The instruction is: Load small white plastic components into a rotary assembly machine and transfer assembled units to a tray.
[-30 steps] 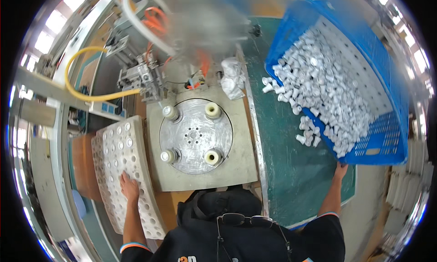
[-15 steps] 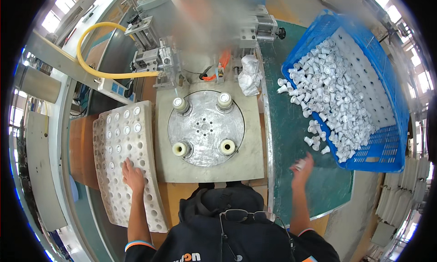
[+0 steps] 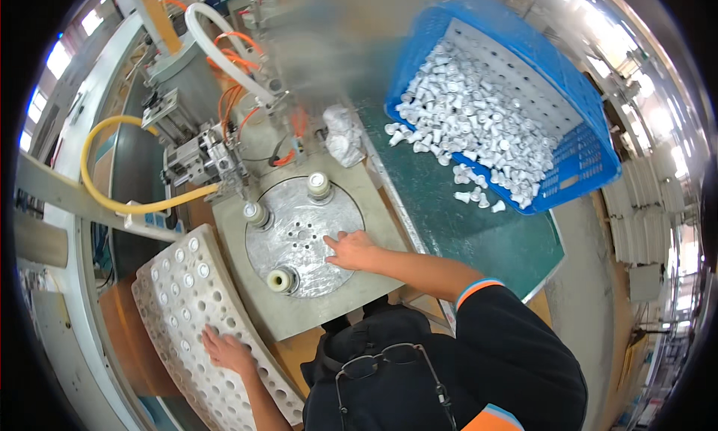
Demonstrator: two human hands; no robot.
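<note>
Right hand (image 3: 350, 250) over the metal disc (image 3: 303, 265), left hand (image 3: 230, 352) at the tray (image 3: 166, 334)

From where I stand, the right fingers are partly bent, reaching in above the disc's near right side; I cannot tell whether they grip anything (the hand hides what lies beneath). The left fingers are loosely spread at the tray's hollows, with nothing visible in their hold. Several white pieces (image 3: 203, 270) sit in the tray's upper rows. Two more top the disc's far holders (image 3: 319, 188), while the near left holder (image 3: 281, 281) shows its cream ring and dark hole. Right of the disc, a blue crate (image 3: 591, 156) contains a heap of similar pieces, some spilling onto the green table (image 3: 486, 240).
</note>
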